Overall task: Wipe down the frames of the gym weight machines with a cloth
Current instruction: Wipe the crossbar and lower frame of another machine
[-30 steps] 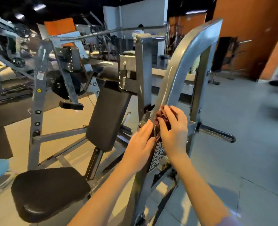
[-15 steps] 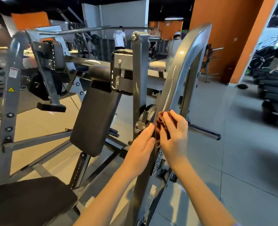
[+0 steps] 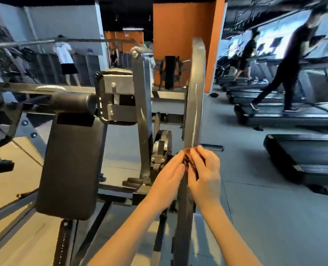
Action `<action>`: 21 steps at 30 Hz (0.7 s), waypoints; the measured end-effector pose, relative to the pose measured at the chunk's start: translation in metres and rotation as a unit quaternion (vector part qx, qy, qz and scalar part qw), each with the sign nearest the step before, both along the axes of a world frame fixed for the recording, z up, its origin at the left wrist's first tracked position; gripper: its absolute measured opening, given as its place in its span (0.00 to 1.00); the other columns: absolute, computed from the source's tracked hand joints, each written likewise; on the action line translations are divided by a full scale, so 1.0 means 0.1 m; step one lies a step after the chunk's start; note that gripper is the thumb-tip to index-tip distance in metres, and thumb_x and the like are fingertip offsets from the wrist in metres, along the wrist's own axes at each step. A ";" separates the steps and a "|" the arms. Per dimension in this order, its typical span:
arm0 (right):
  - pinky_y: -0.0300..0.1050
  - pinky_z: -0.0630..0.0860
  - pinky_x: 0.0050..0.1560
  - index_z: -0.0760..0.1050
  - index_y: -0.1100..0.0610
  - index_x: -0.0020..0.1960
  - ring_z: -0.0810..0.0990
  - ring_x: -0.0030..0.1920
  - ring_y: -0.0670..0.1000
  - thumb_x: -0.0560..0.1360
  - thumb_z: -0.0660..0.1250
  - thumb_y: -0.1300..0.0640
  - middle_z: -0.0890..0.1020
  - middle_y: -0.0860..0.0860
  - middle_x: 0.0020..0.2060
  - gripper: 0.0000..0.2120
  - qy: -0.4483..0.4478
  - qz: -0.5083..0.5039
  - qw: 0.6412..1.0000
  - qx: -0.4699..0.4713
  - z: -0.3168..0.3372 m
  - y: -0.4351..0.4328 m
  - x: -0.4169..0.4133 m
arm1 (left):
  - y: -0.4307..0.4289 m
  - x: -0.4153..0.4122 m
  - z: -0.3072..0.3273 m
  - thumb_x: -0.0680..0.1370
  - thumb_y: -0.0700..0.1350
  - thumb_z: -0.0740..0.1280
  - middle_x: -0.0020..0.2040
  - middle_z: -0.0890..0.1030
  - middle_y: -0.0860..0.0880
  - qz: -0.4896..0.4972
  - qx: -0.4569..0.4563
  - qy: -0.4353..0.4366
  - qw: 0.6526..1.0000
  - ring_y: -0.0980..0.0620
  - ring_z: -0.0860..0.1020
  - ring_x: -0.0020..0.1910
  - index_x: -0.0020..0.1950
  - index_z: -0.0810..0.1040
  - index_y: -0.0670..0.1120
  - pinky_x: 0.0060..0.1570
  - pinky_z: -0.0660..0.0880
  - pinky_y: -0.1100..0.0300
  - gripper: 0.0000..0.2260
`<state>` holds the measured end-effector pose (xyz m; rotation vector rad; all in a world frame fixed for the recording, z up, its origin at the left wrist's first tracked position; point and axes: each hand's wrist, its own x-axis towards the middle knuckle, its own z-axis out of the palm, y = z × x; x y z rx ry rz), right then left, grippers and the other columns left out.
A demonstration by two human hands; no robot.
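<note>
Two arms in view, both bare up to the lower frame edge. Left hand (image 3: 169, 175): bare skin, fingers long and slim. Right hand (image 3: 205, 173): bare, knuckles faintly visible, outline softened by blur. Left forearm (image 3: 132, 227): slender, smooth, bare at the wrist. Right forearm (image 3: 230, 233): same build, wrist bare. Nail detail too blurred to read.

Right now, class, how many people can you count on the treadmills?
2. The nearer person strides at the right side of the picture; the farther person is behind, closer to the orange pillar. Others may be hidden behind them.
</note>
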<state>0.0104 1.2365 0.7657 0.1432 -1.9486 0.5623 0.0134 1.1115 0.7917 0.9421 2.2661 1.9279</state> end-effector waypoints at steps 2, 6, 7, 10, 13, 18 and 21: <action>0.31 0.59 0.68 0.77 0.63 0.62 0.73 0.61 0.60 0.75 0.65 0.62 0.74 0.56 0.61 0.16 -0.033 -0.014 0.999 0.001 -0.05 -0.01 0.10 | -0.03 -0.03 -0.02 0.83 0.49 0.53 0.73 0.67 0.60 -0.019 -0.001 -0.013 1.000 0.63 0.62 0.73 0.73 0.62 0.60 0.76 0.57 0.53 0.18; 0.28 0.60 0.64 0.75 0.65 0.63 0.71 0.59 0.56 0.74 0.64 0.65 0.78 0.60 0.56 0.17 -0.048 -0.019 0.998 -0.045 0.40 -0.04 -0.03 | -0.09 -0.12 -0.05 0.81 0.57 0.53 0.76 0.63 0.57 -0.021 -0.048 -0.006 0.999 0.62 0.58 0.75 0.78 0.58 0.53 0.76 0.55 0.49 0.26; 0.31 0.62 0.63 0.75 0.65 0.62 0.72 0.59 0.57 0.73 0.65 0.67 0.78 0.60 0.56 0.17 -0.042 -0.019 0.997 -0.065 0.51 -0.05 -0.08 | -0.11 -0.15 -0.05 0.81 0.58 0.53 0.77 0.62 0.57 -0.019 -0.054 -0.002 0.998 0.62 0.58 0.75 0.78 0.58 0.52 0.76 0.55 0.49 0.26; 0.38 0.65 0.65 0.76 0.66 0.60 0.74 0.61 0.61 0.72 0.69 0.70 0.78 0.61 0.58 0.16 -0.036 -0.015 0.997 -0.068 0.58 -0.01 -0.16 | -0.10 -0.09 -0.04 0.83 0.52 0.53 0.75 0.64 0.58 -0.019 -0.038 0.006 0.999 0.64 0.59 0.74 0.78 0.59 0.53 0.76 0.56 0.54 0.22; 0.43 0.68 0.66 0.77 0.65 0.60 0.74 0.62 0.59 0.73 0.69 0.66 0.77 0.59 0.60 0.16 -0.031 -0.010 0.998 -0.054 0.25 -0.01 0.01 | -0.01 -0.04 -0.05 0.84 0.45 0.53 0.72 0.68 0.59 -0.017 0.004 -0.005 1.000 0.63 0.64 0.72 0.75 0.62 0.54 0.72 0.60 0.63 0.18; 0.34 0.62 0.69 0.78 0.65 0.59 0.73 0.61 0.59 0.74 0.66 0.62 0.74 0.55 0.60 0.15 -0.024 0.004 1.000 0.005 0.02 0.00 0.11 | 0.07 -0.13 0.00 0.85 0.43 0.55 0.67 0.75 0.53 0.019 0.033 -0.050 0.998 0.57 0.71 0.68 0.73 0.67 0.45 0.69 0.68 0.58 0.16; 0.30 0.57 0.69 0.79 0.65 0.58 0.72 0.61 0.60 0.74 0.60 0.62 0.77 0.58 0.59 0.16 -0.008 0.003 1.000 0.027 0.38 0.04 -0.10 | 0.12 -0.27 0.16 0.85 0.46 0.54 0.59 0.78 0.59 -0.005 0.045 -0.069 0.997 0.60 0.75 0.62 0.64 0.72 0.52 0.66 0.69 0.60 0.11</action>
